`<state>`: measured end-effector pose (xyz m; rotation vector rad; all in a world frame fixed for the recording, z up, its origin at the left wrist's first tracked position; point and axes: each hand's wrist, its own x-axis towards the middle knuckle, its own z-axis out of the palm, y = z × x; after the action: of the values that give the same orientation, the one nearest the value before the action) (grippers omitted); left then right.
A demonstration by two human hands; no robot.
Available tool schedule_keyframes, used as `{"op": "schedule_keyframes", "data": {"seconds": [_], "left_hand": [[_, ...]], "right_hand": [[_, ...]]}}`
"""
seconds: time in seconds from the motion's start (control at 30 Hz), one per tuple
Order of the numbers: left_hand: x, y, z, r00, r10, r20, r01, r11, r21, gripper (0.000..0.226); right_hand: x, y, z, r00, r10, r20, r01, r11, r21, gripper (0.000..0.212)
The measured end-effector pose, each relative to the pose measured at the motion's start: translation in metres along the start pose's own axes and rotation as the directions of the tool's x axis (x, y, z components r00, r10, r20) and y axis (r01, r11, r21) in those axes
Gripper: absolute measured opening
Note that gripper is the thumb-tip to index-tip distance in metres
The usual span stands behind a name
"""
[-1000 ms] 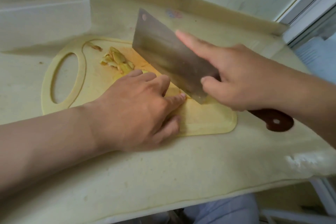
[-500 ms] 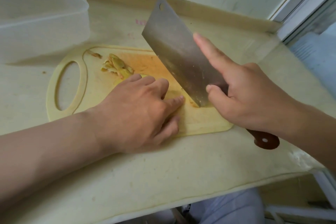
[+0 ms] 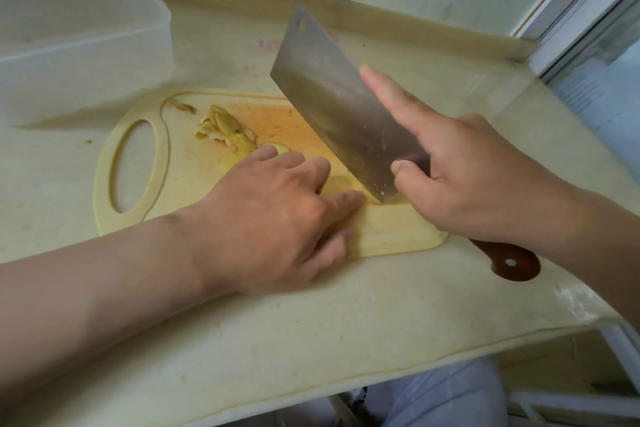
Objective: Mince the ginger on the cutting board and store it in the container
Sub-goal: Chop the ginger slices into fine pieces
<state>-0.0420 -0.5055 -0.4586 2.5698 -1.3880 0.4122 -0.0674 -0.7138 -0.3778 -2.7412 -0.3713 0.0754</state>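
Pinning ginger (image 3: pixel 279 149) under left hand (image 3: pixel 270 215); gripping cleaver (image 3: pixel 339 97) in right hand (image 3: pixel 467 177), heel down just right of left fingers (image 3: pixel 346 199), blade slanting upper-left.

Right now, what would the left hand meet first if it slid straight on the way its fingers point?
Probably the broad steel cleaver, its lower corner just ahead of the left hand; depth is unclear.

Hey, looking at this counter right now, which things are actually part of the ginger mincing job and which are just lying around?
Part of the job: ginger; cutting board; cleaver, gripped by the right hand; left hand, steadying the ginger; container.

Lying about: small brown crumb on the counter; blurred blue object at the far right.
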Motion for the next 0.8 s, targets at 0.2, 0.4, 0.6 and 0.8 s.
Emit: {"op": "schedule_keyframes", "data": {"seconds": [0.2,0.4,0.6,0.8], "left_hand": [[0.001,0.000,-0.002,1.000,0.009,0.007,-0.009,1.000,-0.001,0.056],[0.003,0.000,-0.002,1.000,0.018,0.011,-0.018,1.000,0.002,0.052],[0.004,0.001,-0.002,1.000,0.009,0.021,-0.009,1.000,0.016,0.055],[0.004,0.000,-0.001,1.000,0.002,0.020,-0.002,1.000,0.031,0.056]], "right_hand": [[0.000,-0.003,-0.005,0.997,0.057,0.043,-0.056,0.998,-0.019,0.089],[0.001,-0.006,-0.004,0.995,0.097,0.027,-0.097,0.995,0.014,0.090],[-0.002,-0.006,-0.010,0.989,0.124,0.084,-0.121,0.992,-0.047,0.091],[-0.017,-0.008,-0.020,0.968,0.177,0.178,-0.160,0.981,-0.106,0.090]]}}
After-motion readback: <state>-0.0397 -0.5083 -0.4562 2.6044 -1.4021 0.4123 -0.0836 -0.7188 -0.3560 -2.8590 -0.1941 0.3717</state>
